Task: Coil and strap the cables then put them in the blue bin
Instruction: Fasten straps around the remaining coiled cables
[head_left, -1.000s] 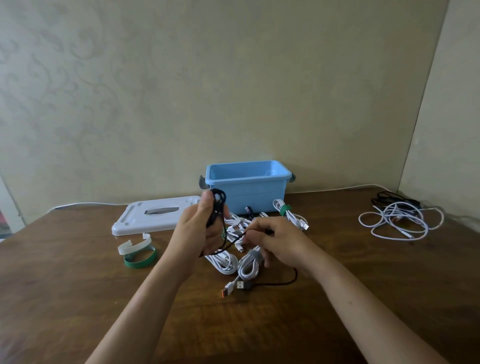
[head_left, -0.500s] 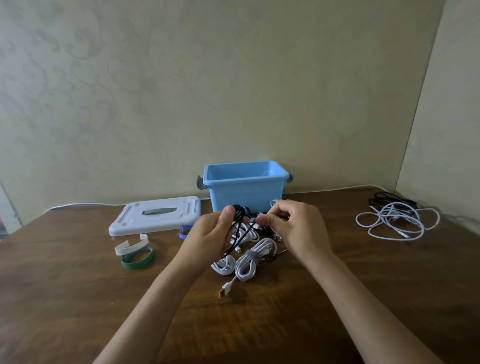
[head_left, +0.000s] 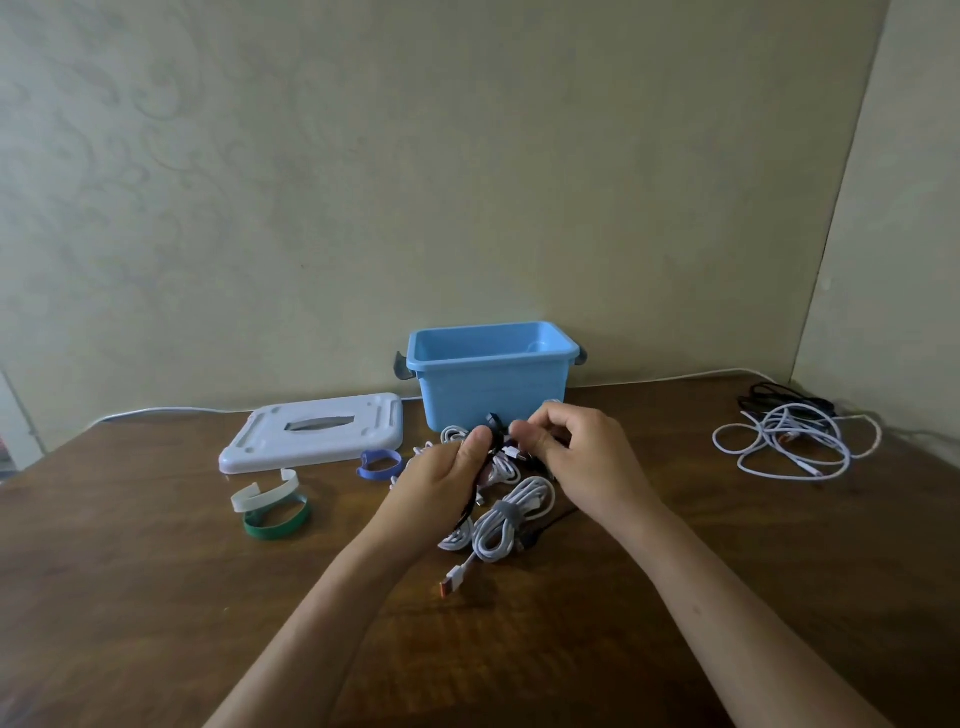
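Observation:
My left hand (head_left: 441, 483) grips a thin black cable (head_left: 493, 422) that is partly coiled, its loops poking out above my thumb. My right hand (head_left: 576, 452) pinches the same cable just to the right, fingers curled over it. Both hands hover in front of the open blue bin (head_left: 493, 379). Under them lie several coiled white cables; the nearest bundle (head_left: 511, 514) has a grey strap, and a white USB plug (head_left: 453, 577) sticks out toward me. The black cable's free end trails down behind my left hand.
The bin's white lid (head_left: 317, 431) lies flat to the left. Loose straps sit nearby: a blue one (head_left: 380, 464), a white one (head_left: 265, 493) and a green one (head_left: 278, 519). A tangle of uncoiled white and black cables (head_left: 789, 441) rests at the far right by the wall.
My left hand dropped from chest height toward the table, and my right hand rose from the table to meet it. The trailing black cable has been drawn up off the table.

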